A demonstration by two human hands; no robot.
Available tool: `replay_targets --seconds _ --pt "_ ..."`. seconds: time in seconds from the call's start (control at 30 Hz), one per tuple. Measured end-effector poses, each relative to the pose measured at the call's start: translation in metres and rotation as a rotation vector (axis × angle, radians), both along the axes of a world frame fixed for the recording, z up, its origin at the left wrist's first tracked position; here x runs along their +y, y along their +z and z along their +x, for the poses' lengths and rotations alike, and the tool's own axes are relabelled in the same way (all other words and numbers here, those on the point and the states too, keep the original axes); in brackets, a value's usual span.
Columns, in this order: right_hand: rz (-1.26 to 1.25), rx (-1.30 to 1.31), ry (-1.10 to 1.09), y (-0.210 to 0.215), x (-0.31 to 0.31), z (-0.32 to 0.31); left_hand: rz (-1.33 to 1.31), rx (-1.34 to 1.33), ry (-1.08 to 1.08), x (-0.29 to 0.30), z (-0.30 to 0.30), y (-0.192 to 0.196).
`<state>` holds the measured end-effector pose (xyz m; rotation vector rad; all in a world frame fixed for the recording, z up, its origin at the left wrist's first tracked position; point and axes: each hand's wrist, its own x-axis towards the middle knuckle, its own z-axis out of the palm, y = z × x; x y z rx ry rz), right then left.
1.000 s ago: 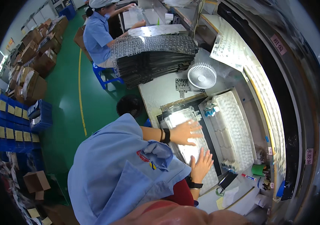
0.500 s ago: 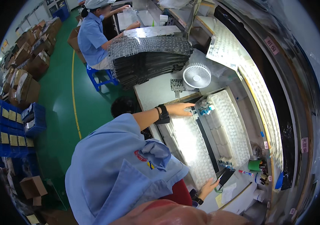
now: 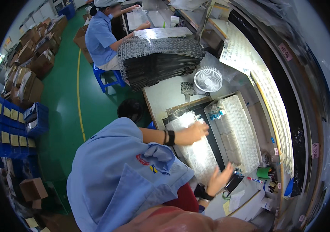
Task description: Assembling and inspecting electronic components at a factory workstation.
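A pale, shiny, bumpy sheet or tray lies on the bench before me, glaring in the light. Over its far part is my left hand, slightly blurred, palm down, fingers spread, holding nothing I can see. My right hand is by the near end, fingers stretched and apart, nothing in it. Whether either hand touches the sheet I cannot tell. Beyond a dark strip, a shallow box holds a stack of similar bumpy translucent sheets. Small blue pieces sit at that stack's far end.
A white round fan stands beyond the sheets, beside a tall pile of dark perforated trays. Near my right hand lie a black flat object, a marker and a green cup. A co-worker sits farther off.
Both hands have come off the sheet's ends. My left hand moved inward over the sheet; my right hand lifted with fingers stretched. The view shifted slightly.
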<state>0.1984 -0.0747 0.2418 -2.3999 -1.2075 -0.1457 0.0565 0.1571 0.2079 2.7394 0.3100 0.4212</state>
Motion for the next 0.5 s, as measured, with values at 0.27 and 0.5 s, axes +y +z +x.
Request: replay_targets --seconds 0.27,0.5 --pt "-0.217 -0.063 0.160 -0.051 0.029 -0.019 0.177 -0.264 -0.061 0.001 0.000 -0.045" --pt "-0.106 0.022 -0.465 -0.049 -0.054 0.010 -0.299 -0.046 0.625 0.063 -0.035 -0.034"
